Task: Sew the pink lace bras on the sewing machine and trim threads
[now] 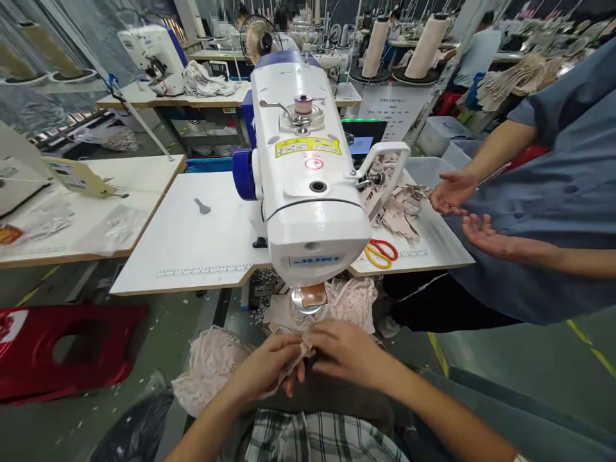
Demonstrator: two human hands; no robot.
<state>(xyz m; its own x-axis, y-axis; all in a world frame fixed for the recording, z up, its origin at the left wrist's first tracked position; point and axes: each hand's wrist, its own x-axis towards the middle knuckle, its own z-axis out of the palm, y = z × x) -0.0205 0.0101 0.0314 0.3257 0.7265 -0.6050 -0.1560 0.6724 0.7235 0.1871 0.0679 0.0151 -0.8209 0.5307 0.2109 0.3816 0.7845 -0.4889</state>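
A flat white surface (206,224) is topped by a glossy, rounded sewing machine (312,212). Stringy pink cloth (212,367) is heaped below. The half-bent right hand (347,351), its grip unclear, is held beside the curled left hand (267,364), where a limp fabric strip (292,366) is pinched before the machine.

Pale fabric (305,350) btwn L/R fingers (323,339)
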